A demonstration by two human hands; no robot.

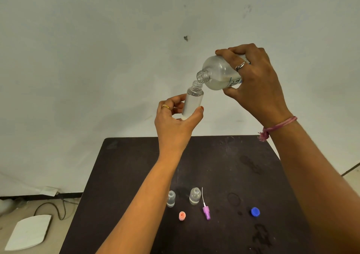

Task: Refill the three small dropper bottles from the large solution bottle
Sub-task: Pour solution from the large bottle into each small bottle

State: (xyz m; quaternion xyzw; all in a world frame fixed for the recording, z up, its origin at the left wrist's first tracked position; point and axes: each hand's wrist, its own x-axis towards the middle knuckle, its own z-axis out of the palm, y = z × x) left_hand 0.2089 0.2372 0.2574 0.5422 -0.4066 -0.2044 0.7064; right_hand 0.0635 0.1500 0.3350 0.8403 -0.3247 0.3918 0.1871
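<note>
My right hand [257,86] grips the large clear solution bottle [218,74], tilted with its open mouth down against the neck of a small bottle. My left hand [175,121] holds that small clear bottle [192,103] upright between thumb and fingers, high above the table; it looks mostly full. Two more small open bottles stand on the dark table [136,175]: one [171,198] on the left, one [195,195] on the right, each with some clear liquid.
On the table lie a pink cap [182,215], a purple sprayer top with a white tube [206,210], and a blue cap [255,212]. Wet marks spot the table's right side. A white board [29,232] and a cable lie on the floor to the left.
</note>
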